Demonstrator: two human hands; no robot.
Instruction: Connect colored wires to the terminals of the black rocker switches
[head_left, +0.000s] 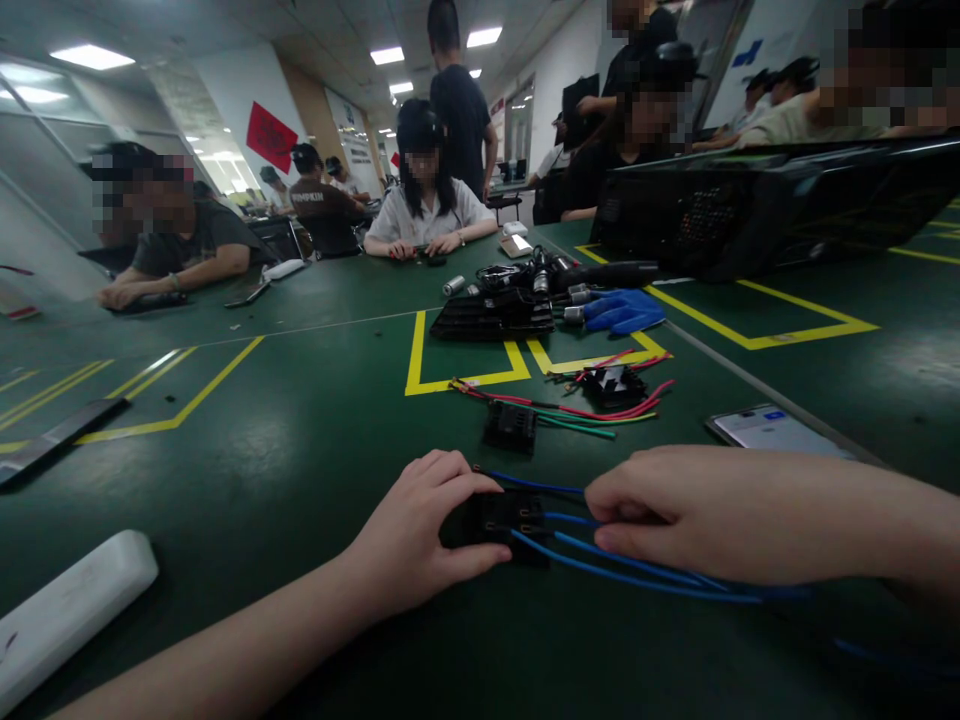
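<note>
Blue wires [637, 570] meet a black switch block [514, 520]: left hand [420, 535] clamps the block steady; right hand [675, 515] pinches one wire, best pushed straight in.

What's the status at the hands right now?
Left hand grips black switch block. Right hand pinches blue wires at it. Nothing in the way.

Dim tabletop under bright ceiling panels [91, 56] — edges bowed, perhaps slightly soft.

Black plastic connector block [512, 520], matt; blue wires [637, 570] smooth insulation; green table mat [300, 440] matt, faintly sheened.
</note>
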